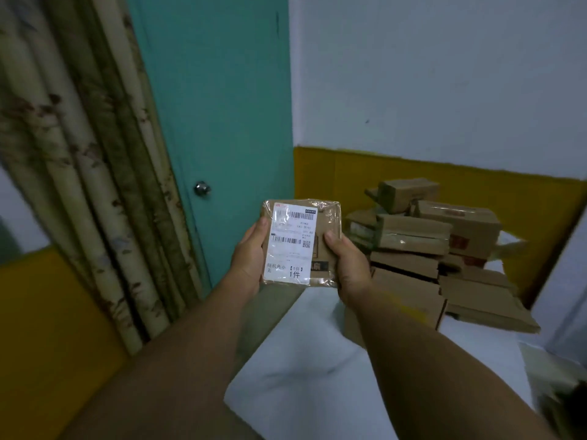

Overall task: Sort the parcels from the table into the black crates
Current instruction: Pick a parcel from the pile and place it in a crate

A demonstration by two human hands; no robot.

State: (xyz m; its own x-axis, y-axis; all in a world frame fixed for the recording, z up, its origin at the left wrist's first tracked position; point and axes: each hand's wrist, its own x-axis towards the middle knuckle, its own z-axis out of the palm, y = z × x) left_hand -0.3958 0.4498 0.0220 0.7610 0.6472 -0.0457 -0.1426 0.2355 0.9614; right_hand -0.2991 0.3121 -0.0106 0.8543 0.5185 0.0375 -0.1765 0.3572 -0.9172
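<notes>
- Holding one flat parcel point(301, 244) up for reading was the step in hand: it was clear of the table point(317, 360), to the left of the parcel pile point(438, 249), with its white label point(290, 244) facing the camera.
- Left of the parcel hung a patterned curtain point(79, 154); between curtain and parcel stood a teal door point(222, 106) with one round knob point(202, 188).
- The left hand point(251, 258) gripped the parcel's left edge, thumb on the front beside the label, the other fingers hidden behind.
- The right hand point(347, 265) gripped the parcel's right edge the same way, thumb on the front face and fingers curled behind.
- To do this step well, judged from the frame: both thumbs should stay off the printed barcodes so the label reads whole, the face should be kept square to the eyes, and the grip should sit on the edges, since the clear tape looks slippery.
- Right of the held parcel, the pile lay on the white table against the wall; the boxes overlapped and were partly blurred, so an exact count could not be made, but roughly nine or ten brown cardboard parcels showed.
- Count: one parcel in hand, two hands, one label, one pile, one door, one curtain.
- No black crate showed clearly; a dark blurred shape at the frame's lower right corner, well right of the pile, could not be identified.
</notes>
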